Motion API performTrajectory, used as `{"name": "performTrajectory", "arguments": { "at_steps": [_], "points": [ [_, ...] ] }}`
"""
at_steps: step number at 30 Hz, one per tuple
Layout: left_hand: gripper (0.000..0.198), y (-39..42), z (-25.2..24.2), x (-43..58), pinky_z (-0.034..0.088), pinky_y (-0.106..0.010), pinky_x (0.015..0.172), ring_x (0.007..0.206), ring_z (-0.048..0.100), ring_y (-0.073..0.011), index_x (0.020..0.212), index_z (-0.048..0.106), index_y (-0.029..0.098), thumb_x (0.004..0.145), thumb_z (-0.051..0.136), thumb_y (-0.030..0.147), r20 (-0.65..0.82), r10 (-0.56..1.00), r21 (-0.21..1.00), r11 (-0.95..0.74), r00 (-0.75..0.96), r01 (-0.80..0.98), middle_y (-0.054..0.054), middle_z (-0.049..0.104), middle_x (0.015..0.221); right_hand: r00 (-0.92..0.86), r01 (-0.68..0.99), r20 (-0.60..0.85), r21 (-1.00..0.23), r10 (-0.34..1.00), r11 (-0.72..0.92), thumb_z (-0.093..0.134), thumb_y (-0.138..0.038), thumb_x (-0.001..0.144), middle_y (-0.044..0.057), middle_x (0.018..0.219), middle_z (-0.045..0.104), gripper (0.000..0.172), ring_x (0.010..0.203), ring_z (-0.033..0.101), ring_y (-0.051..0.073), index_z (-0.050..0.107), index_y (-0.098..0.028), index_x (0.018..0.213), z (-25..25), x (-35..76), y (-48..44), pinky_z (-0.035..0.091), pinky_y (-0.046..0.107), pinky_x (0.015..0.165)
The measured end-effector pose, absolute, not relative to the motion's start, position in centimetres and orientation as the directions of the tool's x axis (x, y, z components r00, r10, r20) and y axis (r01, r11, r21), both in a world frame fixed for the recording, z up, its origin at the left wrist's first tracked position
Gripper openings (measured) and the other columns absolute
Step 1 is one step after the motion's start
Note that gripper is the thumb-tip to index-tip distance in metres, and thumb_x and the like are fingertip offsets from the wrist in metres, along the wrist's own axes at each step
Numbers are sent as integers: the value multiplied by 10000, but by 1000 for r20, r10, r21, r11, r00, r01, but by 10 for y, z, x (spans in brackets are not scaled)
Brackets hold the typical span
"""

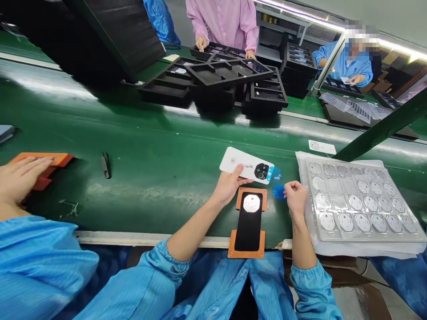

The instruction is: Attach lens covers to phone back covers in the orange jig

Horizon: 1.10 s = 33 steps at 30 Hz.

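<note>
My left hand (228,184) is closed on a white phone back cover (238,162), thumb on its face. The cover is tilted, its round black camera area (261,171) towards the right. A blue film tab (275,174) sticks out past that end. Just right of it, the fingers of my right hand (295,198) pinch a round blue film (279,192). Below the cover, an orange fixture (251,254) with a black bed (247,231) lies at the bench edge. A white, roughly round piece with small holes (251,203) sits at the bed's upper end.
At right, a clear plastic tray (336,235) of white round pieces rests on white sheets, beneath a slanting green post (383,124). Black trays (230,73) are stacked across the bench. Small black pliers (106,166) lie left, near a co-worker's hand (20,178) on an orange fixture (62,159).
</note>
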State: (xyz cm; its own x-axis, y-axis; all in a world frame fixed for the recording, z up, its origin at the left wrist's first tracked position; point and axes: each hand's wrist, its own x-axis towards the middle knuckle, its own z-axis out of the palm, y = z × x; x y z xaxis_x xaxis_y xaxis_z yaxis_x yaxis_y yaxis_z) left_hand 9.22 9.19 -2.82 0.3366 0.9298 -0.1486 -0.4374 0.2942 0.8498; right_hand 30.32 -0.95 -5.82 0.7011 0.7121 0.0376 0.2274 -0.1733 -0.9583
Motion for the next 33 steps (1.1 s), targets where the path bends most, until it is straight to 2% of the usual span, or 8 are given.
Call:
{"name": "performTrajectory", "arguments": {
  "at_steps": [5,10,13,18,23,28,30,33],
  "points": [
    [476,85,-23,72,664,-315,726,886,737,-186,1243,628,171,848,779,389,-136,955,857,247,264,-451,-108,717,1225,645,237,27,-957,764,-166,633,-390,786,10,686,655,216,613,616,156,652,-177,760,-51,289,-25,516,279,590],
    [564,60,-24,82,669,-350,773,968,734,-236,1313,609,164,863,741,477,-64,945,901,193,321,-388,-129,693,1278,588,512,307,-857,749,-51,685,-475,831,107,1077,688,379,935,656,217,648,-181,1067,-26,258,-20,559,362,796],
    [606,50,-23,86,670,-376,786,988,733,-266,1330,603,150,864,727,517,-55,930,904,201,363,-377,-145,699,1262,623,446,288,-895,727,-28,750,-484,786,144,1234,657,558,1082,641,243,591,-184,1229,-22,257,-15,560,390,874],
    [586,52,-18,81,671,-340,719,984,733,-262,1331,599,167,856,750,474,-85,935,887,229,344,-402,-138,693,1272,546,54,10,-998,838,-23,736,-513,793,23,724,697,356,643,654,149,646,-175,859,-31,276,-14,541,271,600],
    [492,71,-13,60,660,-285,667,885,736,-192,1258,627,195,836,788,389,-130,970,828,220,205,-515,-93,722,1209,752,4,-15,-1000,659,-26,802,-510,681,-17,576,639,385,492,580,118,615,-179,738,-43,305,-20,446,226,464],
    [464,76,-8,47,650,-267,629,845,728,-177,1201,650,188,809,813,374,-132,969,825,225,211,-518,-81,737,1157,664,122,-35,-980,747,-155,754,-514,717,0,663,656,438,582,596,147,681,-151,952,-62,318,-28,483,266,553],
    [479,73,-7,48,643,-260,617,854,727,-181,1205,651,191,801,818,385,-123,966,835,224,226,-502,-82,731,1177,646,304,19,-923,763,-234,712,-497,758,-6,682,631,452,626,589,160,680,-152,1049,-69,316,-29,501,293,620],
    [518,70,-7,48,642,-274,624,894,727,-209,1220,657,184,792,816,427,-97,963,869,205,251,-451,-95,730,1179,624,642,247,-702,741,-307,676,-440,797,75,899,651,464,823,621,231,666,-146,1156,-70,307,-32,529,382,758]
  ]
}}
